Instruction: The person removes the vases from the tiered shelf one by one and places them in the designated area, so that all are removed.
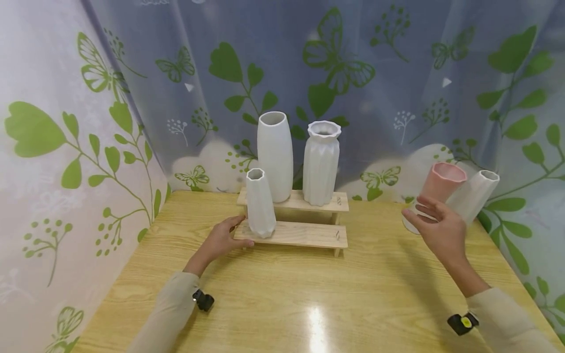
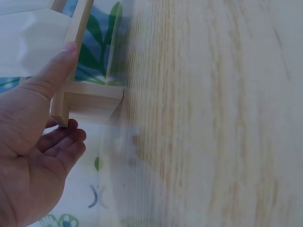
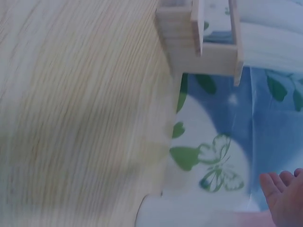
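My left hand (image 1: 226, 237) grips the left end of a two-tier wooden stand (image 1: 304, 235), with the thumb along the lower board's front edge and fingers at its end. A small white ribbed vase (image 1: 261, 203) stands on the lower board beside that hand. On the upper board are a tall smooth white vase (image 1: 275, 157) and a white fluted vase (image 1: 321, 169) with a flared rim. My right hand (image 1: 443, 235) is at a pink-and-white vase (image 1: 441, 184), fingers extended and thumb apart, overlapping it in the head view. Close behind it stands another white vase (image 1: 476, 196).
The stand and vases are on a wood-grain table (image 1: 282, 294). A curtain (image 1: 282, 59) with green leaves and butterflies hangs along the back, with similar printed cloth (image 1: 57, 196) at the left side.
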`<state>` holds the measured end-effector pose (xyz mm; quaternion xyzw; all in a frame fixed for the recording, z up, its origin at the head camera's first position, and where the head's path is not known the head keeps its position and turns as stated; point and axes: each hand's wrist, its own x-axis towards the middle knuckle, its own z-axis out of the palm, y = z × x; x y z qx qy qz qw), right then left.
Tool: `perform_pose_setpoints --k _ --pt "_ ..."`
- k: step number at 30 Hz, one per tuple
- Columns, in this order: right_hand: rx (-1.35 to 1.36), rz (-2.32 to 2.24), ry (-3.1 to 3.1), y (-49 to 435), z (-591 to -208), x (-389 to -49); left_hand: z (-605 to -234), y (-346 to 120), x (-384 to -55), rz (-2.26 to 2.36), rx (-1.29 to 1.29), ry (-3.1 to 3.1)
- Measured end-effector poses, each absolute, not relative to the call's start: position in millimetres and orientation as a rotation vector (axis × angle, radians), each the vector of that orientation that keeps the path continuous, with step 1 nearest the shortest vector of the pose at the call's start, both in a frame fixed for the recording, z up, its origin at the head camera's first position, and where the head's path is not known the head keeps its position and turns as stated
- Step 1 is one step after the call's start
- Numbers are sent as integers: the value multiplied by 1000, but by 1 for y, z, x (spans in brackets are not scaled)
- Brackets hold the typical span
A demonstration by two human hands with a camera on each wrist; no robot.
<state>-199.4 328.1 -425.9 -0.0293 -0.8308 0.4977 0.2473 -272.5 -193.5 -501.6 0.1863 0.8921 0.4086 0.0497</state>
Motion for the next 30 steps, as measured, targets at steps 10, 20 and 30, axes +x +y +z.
perform_pose_setpoints --k 10,20,30 --pt "82 1398 -2244 295 -418 -201 -501 -193 -271 1264 562 2704" --pt "185 1490 -2256 257 -410 -201 -504 -194 -272 1251 587 2719" --pt "310 1572 -2257 219 -407 -209 -503 -194 -272 1249 580 2718"
